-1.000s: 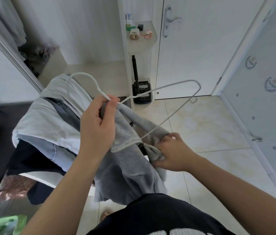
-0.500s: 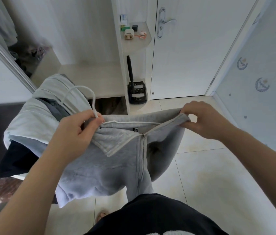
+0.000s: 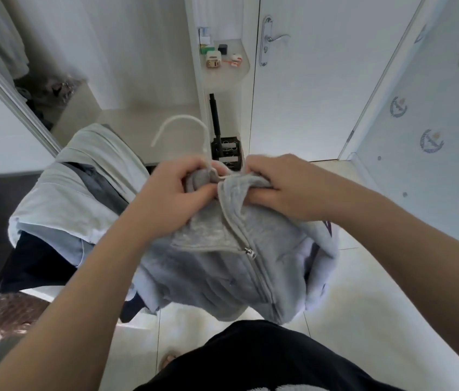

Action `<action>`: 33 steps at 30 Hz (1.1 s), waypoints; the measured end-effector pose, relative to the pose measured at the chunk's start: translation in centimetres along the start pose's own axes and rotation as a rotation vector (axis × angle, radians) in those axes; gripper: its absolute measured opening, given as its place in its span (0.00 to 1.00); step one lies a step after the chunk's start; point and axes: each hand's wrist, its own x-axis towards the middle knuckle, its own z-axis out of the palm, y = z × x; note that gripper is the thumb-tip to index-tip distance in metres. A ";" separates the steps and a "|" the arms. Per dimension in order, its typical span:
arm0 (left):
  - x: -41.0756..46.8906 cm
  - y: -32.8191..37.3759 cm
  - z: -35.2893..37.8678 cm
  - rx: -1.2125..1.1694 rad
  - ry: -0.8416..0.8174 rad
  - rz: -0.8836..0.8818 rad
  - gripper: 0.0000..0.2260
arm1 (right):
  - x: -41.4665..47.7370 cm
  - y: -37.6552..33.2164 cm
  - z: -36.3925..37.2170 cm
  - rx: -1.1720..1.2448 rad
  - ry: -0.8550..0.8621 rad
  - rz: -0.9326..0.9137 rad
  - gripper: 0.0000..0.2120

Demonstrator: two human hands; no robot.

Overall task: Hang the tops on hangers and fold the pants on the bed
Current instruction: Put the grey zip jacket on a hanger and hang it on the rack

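In the head view we see the left hand [image 3: 171, 193] and right hand [image 3: 287, 187] close together in front of the body, each with fingers curled round the collar of a grey top [image 3: 217, 266]. The left hand also pinches the neck of a white hanger [image 3: 180, 117], whose hook rises just above both hands; the rest of it is hidden inside the fabric. The top hangs from the hands over the tiled floor [image 3: 363, 292], its zip [image 3: 249, 252] partly closed. A pile [image 3: 61, 198] of pale and dark clothes lies to the left, and a white door [image 3: 321, 94] stands ahead.
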 end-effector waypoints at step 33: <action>-1.3 -3.8 0.9 0.646 0.150 -0.113 0.16 | -3.5 3.2 2.2 0.284 -0.019 0.154 0.20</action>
